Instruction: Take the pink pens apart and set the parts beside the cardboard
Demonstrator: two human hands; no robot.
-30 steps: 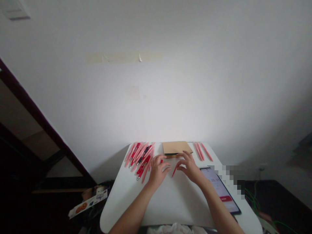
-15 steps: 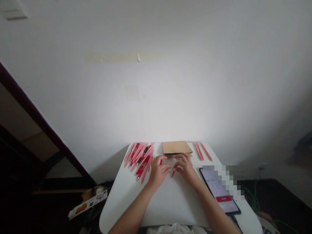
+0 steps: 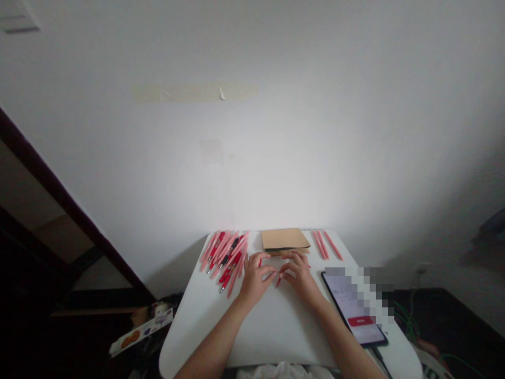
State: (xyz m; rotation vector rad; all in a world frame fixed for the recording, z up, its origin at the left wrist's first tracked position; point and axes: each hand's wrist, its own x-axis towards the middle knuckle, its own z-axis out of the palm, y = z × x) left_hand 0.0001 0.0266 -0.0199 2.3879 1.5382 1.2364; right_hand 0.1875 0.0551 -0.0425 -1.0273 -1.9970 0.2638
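Observation:
Above the middle of the white table my left hand (image 3: 254, 276) is curled, with a red pen (image 3: 260, 262) showing in part between its thumb and fingers. My right hand (image 3: 299, 273) faces it, thumb and fingers bent in a pinch, the two thumbs nearly meeting. Below the right thumb pokes out the end of a thin red pen part (image 3: 278, 282). The fingers cover most of what both hands hold. Left of my hands lies a loose pile of pink, red and black pens (image 3: 226, 252). Just beyond the fingers is a brown cardboard piece (image 3: 284, 238), apparently folded.
Three pink pens (image 3: 321, 245) lie at the table's back right. A phone (image 3: 353, 310) with a lit screen lies near the right edge, a cable at its lower end. The white table (image 3: 276, 342) stands against a wall (image 3: 276, 131).
The hands stay in almost the same place; the right fingers have shifted slightly down and curled a little. The whole view has drifted slightly. Pens, cardboard and phone lie as before.

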